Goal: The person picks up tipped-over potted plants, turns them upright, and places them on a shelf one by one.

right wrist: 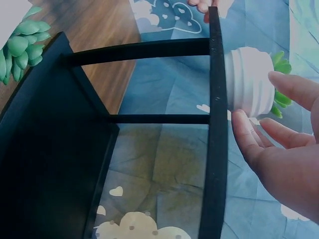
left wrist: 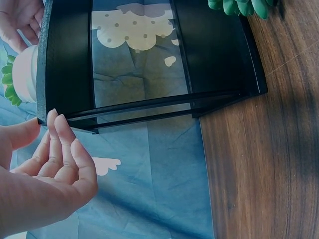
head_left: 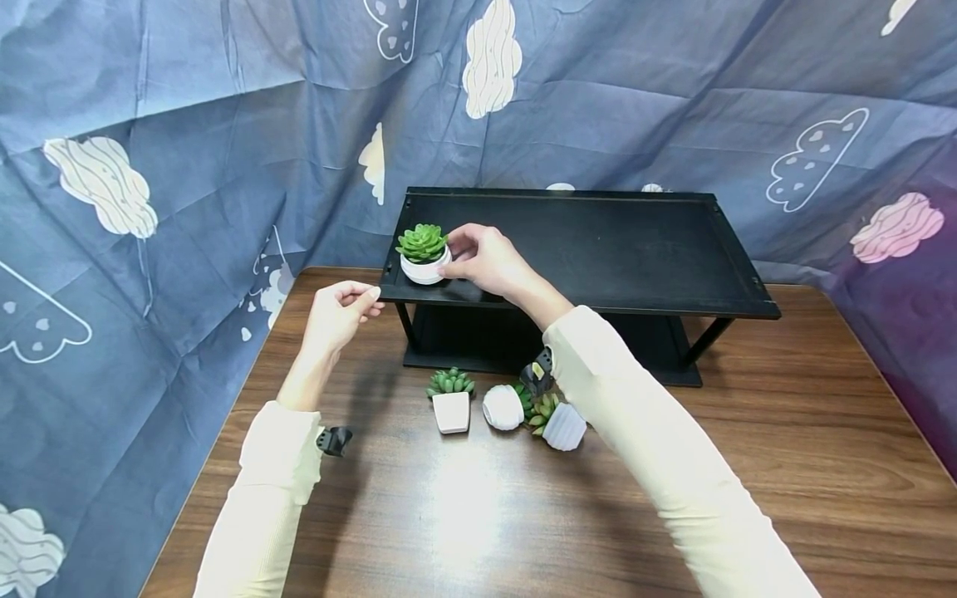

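A potted succulent [head_left: 423, 254], a green rosette in a ribbed white pot, stands upright at the left end of the black two-tier shelf's top board [head_left: 591, 241]. My right hand [head_left: 489, 262] holds this pot from its right side; in the right wrist view the thumb and fingers touch the white pot [right wrist: 251, 82]. My left hand [head_left: 340, 320] pinches the front left corner of the top board. In the left wrist view its thumb lies above the board edge [left wrist: 44, 64] and the fingertips below.
In front of the shelf, three more succulents lie on the wooden table [head_left: 404, 515]: one in a square white pot [head_left: 452, 413], one in a round white pot [head_left: 503, 408], one in a ribbed pot [head_left: 564, 427]. A blue cloud-patterned cloth [head_left: 224, 166] hangs behind.
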Demonstrator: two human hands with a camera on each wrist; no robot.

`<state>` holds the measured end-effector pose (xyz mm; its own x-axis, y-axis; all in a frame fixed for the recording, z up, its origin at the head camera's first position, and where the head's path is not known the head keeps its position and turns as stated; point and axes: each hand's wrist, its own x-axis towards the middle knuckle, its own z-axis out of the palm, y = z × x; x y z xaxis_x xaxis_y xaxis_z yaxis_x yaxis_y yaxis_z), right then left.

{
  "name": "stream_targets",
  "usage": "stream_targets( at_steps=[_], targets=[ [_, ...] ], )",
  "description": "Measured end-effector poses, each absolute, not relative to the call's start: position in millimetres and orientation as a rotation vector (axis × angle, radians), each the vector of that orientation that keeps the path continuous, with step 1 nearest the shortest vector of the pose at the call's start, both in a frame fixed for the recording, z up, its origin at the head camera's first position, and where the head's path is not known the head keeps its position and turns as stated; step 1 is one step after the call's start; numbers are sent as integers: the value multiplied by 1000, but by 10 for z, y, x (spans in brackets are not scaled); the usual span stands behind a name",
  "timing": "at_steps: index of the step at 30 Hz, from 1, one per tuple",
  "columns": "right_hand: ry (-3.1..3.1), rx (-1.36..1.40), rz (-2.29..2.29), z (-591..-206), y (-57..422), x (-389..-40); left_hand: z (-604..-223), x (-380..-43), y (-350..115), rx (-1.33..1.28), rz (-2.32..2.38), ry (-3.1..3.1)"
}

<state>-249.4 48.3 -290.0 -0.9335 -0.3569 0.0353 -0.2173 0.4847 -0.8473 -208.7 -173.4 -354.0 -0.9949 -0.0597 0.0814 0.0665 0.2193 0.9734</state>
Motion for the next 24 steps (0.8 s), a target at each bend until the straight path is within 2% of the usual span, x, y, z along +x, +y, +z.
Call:
stream_targets(
  at_steps=[24],
  targets=[
    [2458,-651,-1552,-2619,1010,-2276,-3556,-2087,-1733,-28,-1917,-2350]
  ],
)
